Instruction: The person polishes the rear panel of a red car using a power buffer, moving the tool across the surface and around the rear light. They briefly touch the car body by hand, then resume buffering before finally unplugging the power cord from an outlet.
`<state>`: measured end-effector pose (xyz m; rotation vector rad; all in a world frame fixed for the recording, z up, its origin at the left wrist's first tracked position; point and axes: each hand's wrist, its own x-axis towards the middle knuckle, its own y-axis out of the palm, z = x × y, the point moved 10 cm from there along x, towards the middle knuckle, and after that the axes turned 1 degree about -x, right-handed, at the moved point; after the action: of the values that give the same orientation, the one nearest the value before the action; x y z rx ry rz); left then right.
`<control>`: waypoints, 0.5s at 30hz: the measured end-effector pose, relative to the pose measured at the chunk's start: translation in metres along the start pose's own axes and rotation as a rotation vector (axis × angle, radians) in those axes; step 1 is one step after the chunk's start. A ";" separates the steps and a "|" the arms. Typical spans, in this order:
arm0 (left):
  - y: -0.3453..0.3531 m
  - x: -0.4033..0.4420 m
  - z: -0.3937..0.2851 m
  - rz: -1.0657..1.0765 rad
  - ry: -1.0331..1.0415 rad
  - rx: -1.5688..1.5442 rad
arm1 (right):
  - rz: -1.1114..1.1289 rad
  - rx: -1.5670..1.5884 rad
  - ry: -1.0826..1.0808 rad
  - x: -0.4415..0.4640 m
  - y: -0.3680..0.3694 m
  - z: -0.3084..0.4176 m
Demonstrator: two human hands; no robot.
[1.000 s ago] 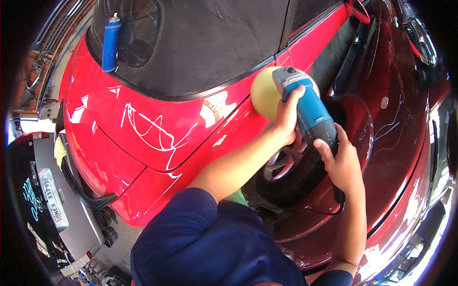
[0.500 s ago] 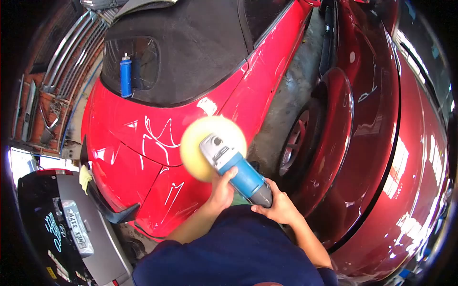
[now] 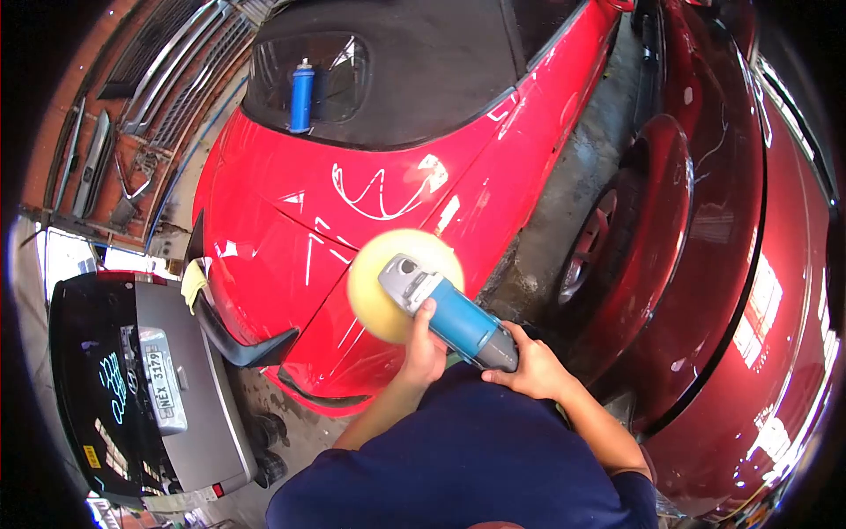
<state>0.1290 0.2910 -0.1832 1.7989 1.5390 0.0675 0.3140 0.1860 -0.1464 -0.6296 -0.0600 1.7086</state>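
Observation:
A teal and grey car polisher (image 3: 463, 319) with a round yellow pad (image 3: 374, 291) is held between both hands in front of my body. My left hand (image 3: 426, 348) is closed around its front part, just behind the metal head, with the thumb on top. My right hand (image 3: 531, 363) grips the dark rear end. Beneath the pad lies the glossy red car's rear bodywork (image 3: 264, 203); whether the pad touches it I cannot tell. On the car, a blue bottle (image 3: 301, 99) stands by the rear window of the black soft top (image 3: 423, 79).
A dark red car (image 3: 705, 220) stands close on the right, its wheel (image 3: 592, 242) facing a narrow floor gap (image 3: 573, 176). A black and grey vehicle (image 3: 159, 388) is at lower left. A yellow cloth (image 3: 194, 284) hangs on the red car's dark spoiler (image 3: 238, 339). Grilles (image 3: 181, 66) hang at upper left.
The polisher and both hands have shifted back along the red car toward its rear edge. My view has turned, so the cars and bottle appear further right and the bottle higher.

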 end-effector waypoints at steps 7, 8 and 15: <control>-0.040 0.020 -0.005 0.034 -0.056 -0.058 | -0.056 0.018 0.080 0.012 0.032 0.018; -0.040 0.025 -0.007 0.042 -0.067 -0.056 | -0.066 0.030 0.086 0.012 0.034 0.019; 0.018 0.085 -0.007 0.170 -0.064 0.063 | -0.275 0.174 0.125 0.022 0.032 -0.020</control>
<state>0.1635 0.3683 -0.2038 1.9601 1.3552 0.0429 0.2922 0.1925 -0.1830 -0.5689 0.0870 1.3897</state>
